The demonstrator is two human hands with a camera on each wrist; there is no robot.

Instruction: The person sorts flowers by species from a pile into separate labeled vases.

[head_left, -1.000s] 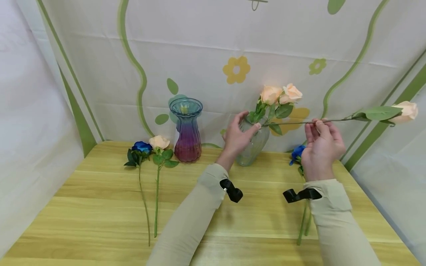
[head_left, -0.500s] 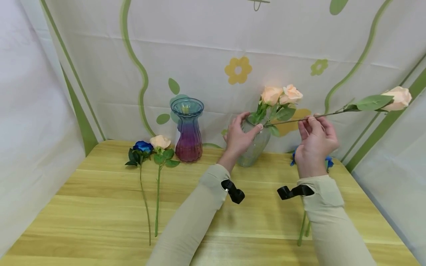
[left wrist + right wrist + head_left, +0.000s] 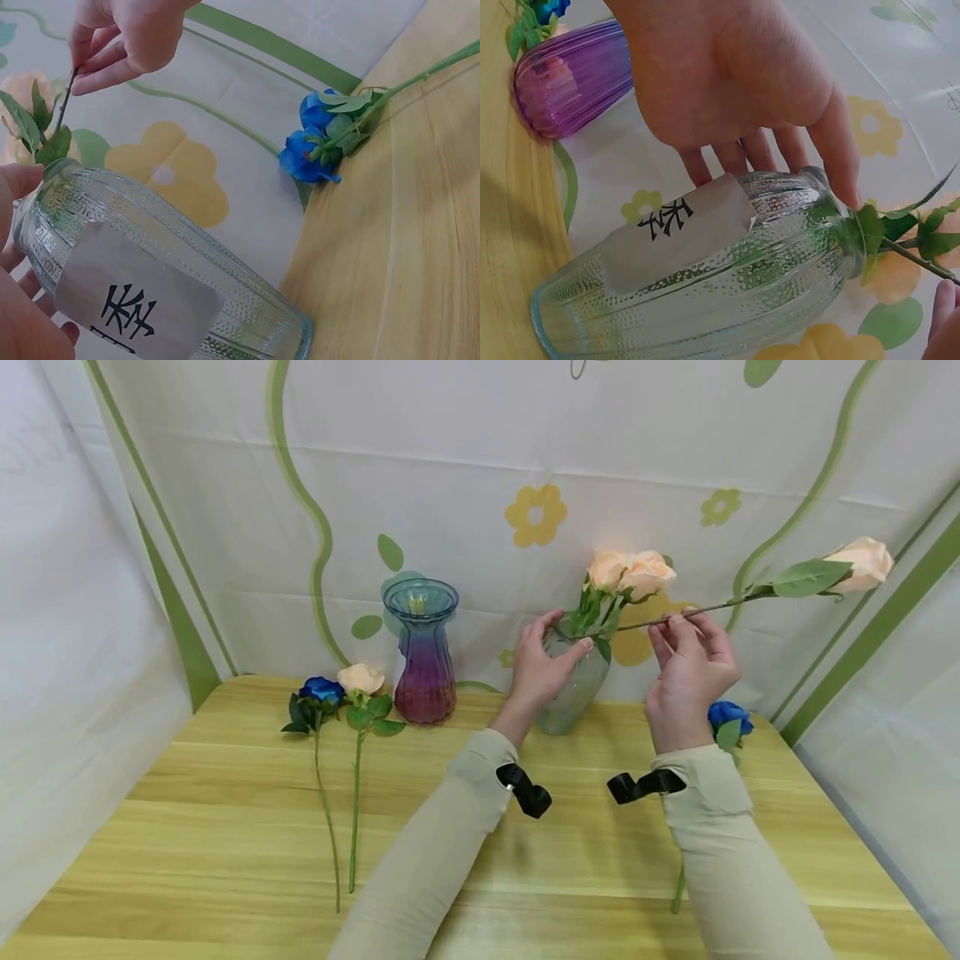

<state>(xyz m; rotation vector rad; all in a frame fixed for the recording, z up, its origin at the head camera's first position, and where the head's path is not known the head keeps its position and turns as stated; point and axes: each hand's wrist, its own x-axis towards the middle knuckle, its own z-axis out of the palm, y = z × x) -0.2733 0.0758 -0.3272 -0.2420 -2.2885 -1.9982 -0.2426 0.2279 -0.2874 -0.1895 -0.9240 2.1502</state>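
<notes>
My left hand (image 3: pixel 542 668) grips the clear glass vase (image 3: pixel 576 697) round its neck, thumb on one side and fingers on the other. Two peach roses (image 3: pixel 647 575) stand in that vase with their leaves at its mouth. Between thumb and fingertips, my right hand (image 3: pixel 688 677) pinches the stem of another peach rose (image 3: pixel 864 564). This rose lies slanted, bloom to the right, its lower stem at the vase mouth. In the left wrist view, a white paper label (image 3: pixel 139 292) with black characters shows on the vase.
A blue-to-purple glass vase (image 3: pixel 425 677) stands left of my left hand. Left of it, a blue rose (image 3: pixel 322 691) and a peach rose (image 3: pixel 361 680) lie on the wooden table (image 3: pixel 225 827). More blue roses (image 3: pixel 307 154) lie at the right, partly behind my right arm. A patterned cloth hangs behind.
My right hand has moved left, bringing the rose's stem closer in at the vase mouth and tilting its bloom upward. The roses in the vase have shifted slightly. My left hand stays on the vase.
</notes>
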